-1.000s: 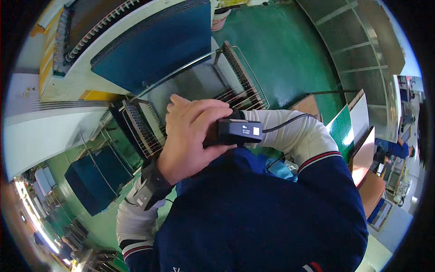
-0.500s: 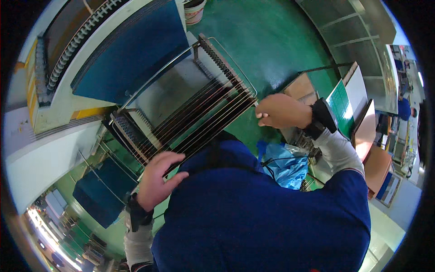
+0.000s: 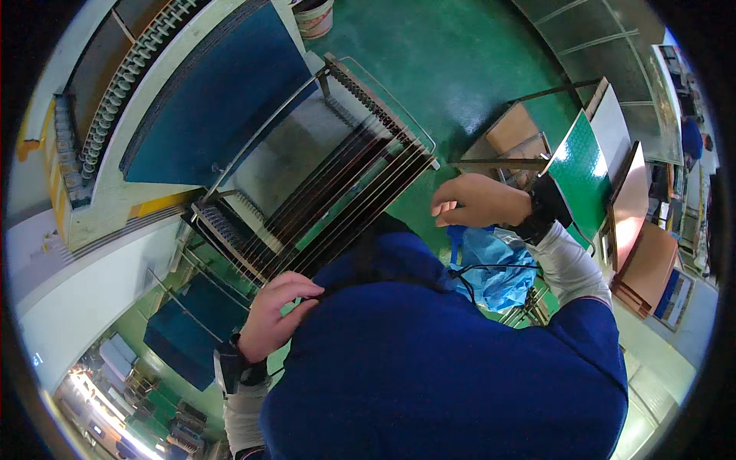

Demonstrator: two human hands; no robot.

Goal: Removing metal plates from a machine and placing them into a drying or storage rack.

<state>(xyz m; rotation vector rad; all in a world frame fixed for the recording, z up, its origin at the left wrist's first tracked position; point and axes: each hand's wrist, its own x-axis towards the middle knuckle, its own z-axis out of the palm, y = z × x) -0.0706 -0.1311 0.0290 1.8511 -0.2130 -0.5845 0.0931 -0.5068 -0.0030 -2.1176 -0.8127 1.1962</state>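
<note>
A metal rack point(image 3: 230, 170) with toothed side walls stands in front of me, and several thin dark panels point(image 3: 345, 207) are slotted on edge in it. Between the rack's near left corner and my body is my left hand point(image 3: 280, 314), its fingers bent and a small gap left to the thumb. My right hand point(image 3: 483, 203) hovers beyond the rack's right end, fingers loosely curled and the thumb apart from them. I see nothing held in either hand, and neither touches the rack.
A blue plastic bag point(image 3: 494, 264) with black cords lies by my right arm. Farther right lean a green board point(image 3: 579, 172) and brown boards point(image 3: 648, 264). Blue sheets point(image 3: 222, 92) lie on a machine table at the far left. A bucket point(image 3: 313, 19) stands at the back.
Both hands have drawn off the rack's near ends toward my body. My left fingers have come closer to the thumb. The view has shifted slightly.
</note>
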